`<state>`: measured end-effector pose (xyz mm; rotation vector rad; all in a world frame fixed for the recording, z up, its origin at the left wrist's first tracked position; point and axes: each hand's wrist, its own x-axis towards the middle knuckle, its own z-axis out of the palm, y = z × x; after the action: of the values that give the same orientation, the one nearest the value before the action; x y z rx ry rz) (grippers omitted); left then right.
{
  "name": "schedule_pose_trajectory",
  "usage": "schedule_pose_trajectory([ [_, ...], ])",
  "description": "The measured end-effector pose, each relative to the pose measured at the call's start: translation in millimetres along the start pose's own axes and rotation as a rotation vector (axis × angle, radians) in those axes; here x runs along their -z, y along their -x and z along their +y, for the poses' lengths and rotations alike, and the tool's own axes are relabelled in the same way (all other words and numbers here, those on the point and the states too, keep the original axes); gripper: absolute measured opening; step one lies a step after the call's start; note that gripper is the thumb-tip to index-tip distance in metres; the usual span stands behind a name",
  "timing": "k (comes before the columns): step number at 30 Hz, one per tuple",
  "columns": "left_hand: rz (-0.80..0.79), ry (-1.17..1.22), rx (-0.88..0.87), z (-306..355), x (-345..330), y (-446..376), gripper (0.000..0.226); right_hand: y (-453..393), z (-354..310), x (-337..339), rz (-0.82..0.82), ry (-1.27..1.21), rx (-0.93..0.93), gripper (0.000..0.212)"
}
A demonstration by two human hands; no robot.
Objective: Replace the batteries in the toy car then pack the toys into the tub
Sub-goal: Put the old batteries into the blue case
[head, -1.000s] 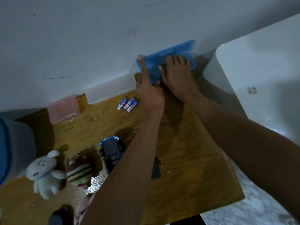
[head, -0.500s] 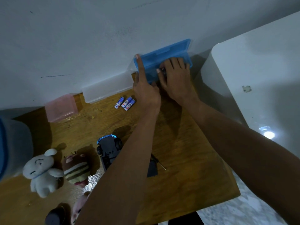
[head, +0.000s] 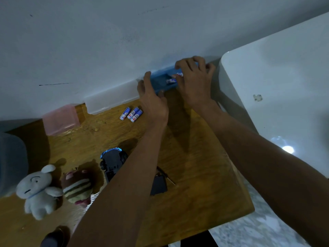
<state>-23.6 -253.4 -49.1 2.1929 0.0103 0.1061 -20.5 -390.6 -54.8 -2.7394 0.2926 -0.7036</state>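
- Batteries (head: pixel 172 79) sit in blue case (head: pixel 159 82), 12 o'clock on table (head: pixel 204 175).
- Left hand (head: pixel 153 102) spread, bracing case; keep it pinned.
- Right hand (head: pixel 195 81) fingers curled at cells, grip unclear; lift one straight up.

Three batteries (head: pixel 131 114) lie loose on the tabletop (head: pixel 195 175). Two soft toys: one white (head: pixel 38 190), one striped (head: pixel 77 188). One toy car (head: pixel 112 162). Three boxes: pink (head: pixel 60 119), clear (head: pixel 112 98), blue (head: pixel 160 81).

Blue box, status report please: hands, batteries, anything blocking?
Both hands at blue box by the wall. Right hand fingering batteries inside; left hand steadies it. Three batteries loose on table. Nothing blocking.
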Motion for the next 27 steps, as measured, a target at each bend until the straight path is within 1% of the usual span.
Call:
schedule_pose_trajectory([
  [4, -0.008, -0.009, -0.045, -4.3, 1.3, -1.4, 0.049, 15.8, 1.4, 1.0, -0.083, 0.019, -0.025, 0.028],
  [6, 0.0, -0.02, -0.05, -4.5, 1.0, -0.2, 0.044, 20.5, 2.9, 1.4, -0.127, 0.016, -0.038, 0.029],
  [8, -0.001, -0.021, -0.018, -2.5, -0.2, 0.8, 0.041, 22.8, 4.3, 1.2, -0.145, -0.03, -0.071, 0.03],
  [12, 0.016, -0.03, 0.009, -4.4, -5.5, -1.1, 0.038, 19.1, 8.1, -2.0, -0.114, -0.219, -0.269, 0.041],
  [14, 0.038, -0.04, 0.003, -5.3, -7.6, -0.8, 0.037, 19.5, 9.7, -5.2, -0.163, -0.303, -0.355, 0.043],
  [16, 0.045, -0.036, 0.005, -5.0, -8.1, -0.5, 0.037, 21.8, 9.4, -6.0, -0.201, -0.356, -0.382, 0.041],
  [19, 0.047, -0.036, 0.021, -1.4, -8.2, -0.4, 0.036, 20.5, 7.8, -2.1, -0.236, -0.302, -0.382, 0.04],
  [23, 0.023, -0.077, 0.055, 7.6, -5.4, -0.9, 0.037, 11.1, 2.3, 8.9, -0.319, -0.1, -0.37, 0.043],
  [27, -0.114, -0.104, 0.079, 15.6, 13.7, -2.7, 0.043, -9.1, -10.1, 26.2, -0.46, -0.006, -0.407, 0.043],
])
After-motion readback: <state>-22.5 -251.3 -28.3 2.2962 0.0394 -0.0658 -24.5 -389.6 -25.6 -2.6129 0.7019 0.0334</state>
